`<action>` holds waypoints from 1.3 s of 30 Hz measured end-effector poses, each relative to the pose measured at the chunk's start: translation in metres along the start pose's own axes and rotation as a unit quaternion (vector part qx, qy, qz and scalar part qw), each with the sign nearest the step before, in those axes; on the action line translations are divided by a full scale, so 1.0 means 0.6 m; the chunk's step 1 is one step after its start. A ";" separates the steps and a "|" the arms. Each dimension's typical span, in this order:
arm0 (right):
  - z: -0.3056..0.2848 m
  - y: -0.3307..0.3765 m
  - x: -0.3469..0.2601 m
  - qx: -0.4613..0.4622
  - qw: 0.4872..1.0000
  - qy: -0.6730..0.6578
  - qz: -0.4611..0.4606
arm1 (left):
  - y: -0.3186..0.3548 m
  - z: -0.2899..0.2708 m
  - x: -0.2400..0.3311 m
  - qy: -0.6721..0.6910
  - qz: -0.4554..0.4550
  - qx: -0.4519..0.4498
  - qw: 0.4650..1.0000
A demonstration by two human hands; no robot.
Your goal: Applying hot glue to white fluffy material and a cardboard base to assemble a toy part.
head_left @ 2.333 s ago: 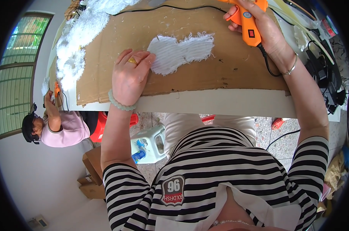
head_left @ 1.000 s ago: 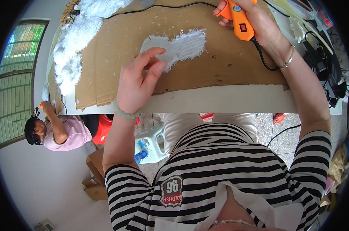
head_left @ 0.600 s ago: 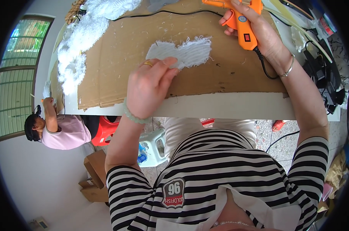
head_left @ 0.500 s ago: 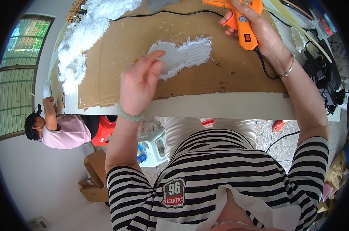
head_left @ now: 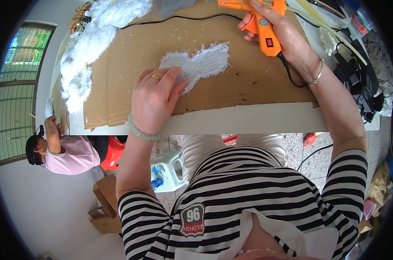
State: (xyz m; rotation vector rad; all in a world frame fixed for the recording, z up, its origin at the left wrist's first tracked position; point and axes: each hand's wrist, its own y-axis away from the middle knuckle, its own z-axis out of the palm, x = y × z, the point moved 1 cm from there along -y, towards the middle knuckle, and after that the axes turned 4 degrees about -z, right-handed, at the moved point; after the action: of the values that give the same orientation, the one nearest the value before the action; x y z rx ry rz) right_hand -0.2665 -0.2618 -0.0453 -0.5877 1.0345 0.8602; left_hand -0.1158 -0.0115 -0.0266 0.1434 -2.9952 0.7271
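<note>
A white fluffy fabric piece (head_left: 201, 64) lies on a brown cardboard sheet (head_left: 214, 39) that covers the table. My left hand (head_left: 155, 100), with a gold ring and a pale green bead bracelet, presses flat on the near left end of that piece, fingers spread. My right hand (head_left: 287, 37) grips an orange hot glue gun (head_left: 259, 21) above the cardboard, to the right of the fabric piece. The gun's black cord (head_left: 292, 73) trails down across the cardboard.
Heaps of white fluff (head_left: 86, 47) lie along the table's left edge. Black cables and tools (head_left: 357, 73) crowd the right side. Another person in a pink top (head_left: 71, 154) sits at the far left. Below the table stand a white stool (head_left: 168, 167) and a red stool (head_left: 114, 151).
My left hand lifted off the white fabric, hovered over it, and now presses down on its left end again. The glue gun stayed raised at the upper right.
</note>
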 end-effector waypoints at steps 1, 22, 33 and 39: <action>-0.003 0.000 0.000 0.004 1.000 0.001 0.000 | -0.001 0.000 0.001 -0.011 0.003 -0.001 1.000; 0.109 -0.003 -0.021 -0.118 0.992 0.030 0.031 | -0.005 0.002 0.013 0.014 0.027 0.013 0.999; 0.115 -0.013 0.008 -0.088 0.992 0.087 0.002 | 0.007 0.001 0.007 -0.002 0.038 0.015 0.999; 0.119 -0.011 -0.005 -0.106 0.992 0.068 0.001 | 0.007 -0.001 0.008 -0.020 0.038 0.012 0.999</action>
State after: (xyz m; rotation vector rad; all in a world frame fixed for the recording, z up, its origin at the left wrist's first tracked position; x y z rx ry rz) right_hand -0.2268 -0.2117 -0.0134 -0.8339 1.0737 0.9492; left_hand -0.1210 -0.0081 -0.0278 0.0462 -3.0458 0.7780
